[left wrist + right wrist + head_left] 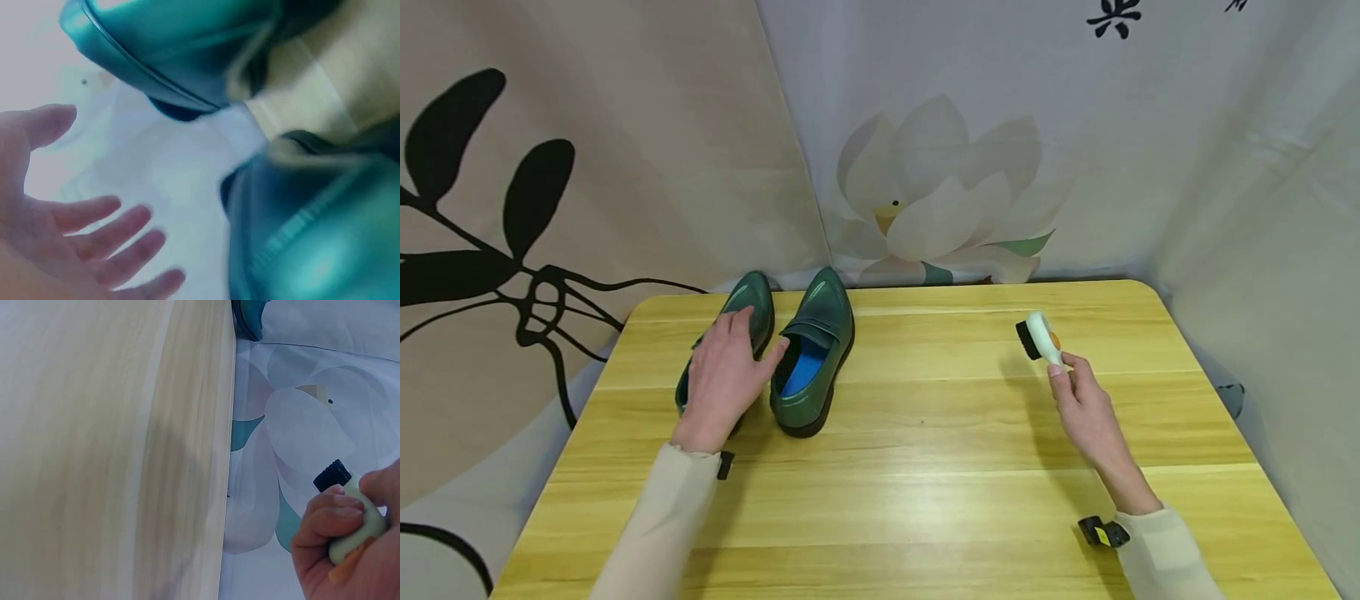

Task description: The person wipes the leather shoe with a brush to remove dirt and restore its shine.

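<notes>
- Left hand (pixel 722 375): over the left-hand shoe (pixel 757 303), hiding much of it. Fingers extended and slightly apart, thumb spread toward the second shoe (pixel 814 330). Not wrapped round anything; contact with either shoe cannot be told from the head view.
- Right hand (pixel 1086 417): holds the small brush (pixel 1042 340) by its pale handle, fingers clamped round it in the right wrist view.
- Brush position: held above the right half of the wooden table (pixel 925 467), well apart from the shoes; dark bristles (pixel 1027 341) face left.
- Shoes: green pair, side by side on the table's left half, toes toward the back edge. Blue lining (pixel 803 367) visible in the second shoe.
- Risk 1: toes lie at the back edge; overhang is not clear. A forward push by the left hand could likely send a shoe over, toward the hanging cloth (pixel 662 167).
- Risk 2: the shoes are close together, so a sideways sweep of the spread thumb might knock the second shoe askew.
- Risk 3: the brush handle is short and looks smooth; a loose pinch could let it twist under pressure, turning the bristles off the leather-like surface.
- Risk 4: brushing an unsteadied shoe would probably slide it, the tabletop appearing slick.
</notes>
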### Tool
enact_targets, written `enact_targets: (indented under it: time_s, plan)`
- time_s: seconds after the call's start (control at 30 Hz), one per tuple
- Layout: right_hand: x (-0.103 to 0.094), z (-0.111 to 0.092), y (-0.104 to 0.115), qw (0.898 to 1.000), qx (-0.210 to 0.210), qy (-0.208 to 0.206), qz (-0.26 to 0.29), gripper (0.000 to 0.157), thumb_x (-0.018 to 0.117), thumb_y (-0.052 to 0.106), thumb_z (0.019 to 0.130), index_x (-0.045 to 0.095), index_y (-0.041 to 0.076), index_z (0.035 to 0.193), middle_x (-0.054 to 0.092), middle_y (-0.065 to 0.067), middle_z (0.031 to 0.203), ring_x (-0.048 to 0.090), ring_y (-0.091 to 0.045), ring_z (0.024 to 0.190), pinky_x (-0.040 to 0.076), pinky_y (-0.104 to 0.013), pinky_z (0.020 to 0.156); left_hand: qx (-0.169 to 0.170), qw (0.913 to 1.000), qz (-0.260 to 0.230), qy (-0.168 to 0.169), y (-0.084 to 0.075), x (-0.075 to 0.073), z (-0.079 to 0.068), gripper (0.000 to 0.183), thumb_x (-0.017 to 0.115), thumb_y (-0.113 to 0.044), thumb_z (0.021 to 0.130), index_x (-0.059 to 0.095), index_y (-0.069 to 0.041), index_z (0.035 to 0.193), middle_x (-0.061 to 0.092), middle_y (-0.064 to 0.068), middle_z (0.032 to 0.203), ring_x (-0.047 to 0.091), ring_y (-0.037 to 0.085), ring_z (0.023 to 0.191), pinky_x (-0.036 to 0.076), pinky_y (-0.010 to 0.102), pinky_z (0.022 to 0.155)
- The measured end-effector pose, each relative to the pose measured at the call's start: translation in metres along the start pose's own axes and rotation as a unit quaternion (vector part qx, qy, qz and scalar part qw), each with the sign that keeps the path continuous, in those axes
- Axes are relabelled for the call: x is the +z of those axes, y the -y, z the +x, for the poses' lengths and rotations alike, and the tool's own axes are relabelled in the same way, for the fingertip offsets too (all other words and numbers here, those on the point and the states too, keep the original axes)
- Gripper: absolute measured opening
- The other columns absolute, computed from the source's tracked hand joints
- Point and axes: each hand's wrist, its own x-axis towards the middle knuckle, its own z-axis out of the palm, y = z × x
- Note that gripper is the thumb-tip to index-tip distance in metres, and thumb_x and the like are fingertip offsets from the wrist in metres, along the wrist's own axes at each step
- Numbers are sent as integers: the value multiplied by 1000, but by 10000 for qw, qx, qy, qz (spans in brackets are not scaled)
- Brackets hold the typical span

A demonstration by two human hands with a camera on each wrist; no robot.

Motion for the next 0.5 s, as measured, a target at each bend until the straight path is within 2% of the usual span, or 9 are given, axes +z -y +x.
enact_targets:
  time_s: [0.07, 0.17, 0.27, 0.5]
  plan:
    - [0, 0, 0, 10000, 5, 4, -1, 61, 35, 43, 113, 38, -7, 148, 53, -19, 86, 42, -17, 57, 37, -30, 47, -33, 9997, 13, -235, 10, 0, 1, 78, 69, -43, 98, 42, 10, 149, 43, 34, 147, 40, 53, 135, 29, 70, 111]
    - [-1, 0, 1, 10000, 15, 1, -5, 62, 35, 43, 113, 38, -8, 148, 53, -19, 86, 43, -17, 57, 37, -30, 47, -239, 9993, 106, -258, 23, 0, 2, 85, 71, -44, 96, 38, 14, 150, 36, 38, 151, 31, 55, 141, 22, 76, 111]
    - [-1, -1, 0, 10000, 29, -1, 3, 61, 34, 43, 113, 37, -8, 148, 53, -19, 86, 42, -17, 57, 37, -30, 47, -503, 9985, 223, -39, 34, 2, 4, 94, 70, -48, 95, 31, 15, 152, 29, 42, 154, 25, 58, 143, 19, 82, 106]
    - [-1, -1, 0, 10000, -3, -27, -13, 61, 35, 42, 113, 38, -8, 147, 52, -18, 84, 42, -17, 57, 37, -30, 47, -964, 9938, 313, 463, 54, 8, 6, 107, 70, -56, 92, 23, 20, 152, 30, 47, 147, 28, 62, 136, 23, 85, 99]
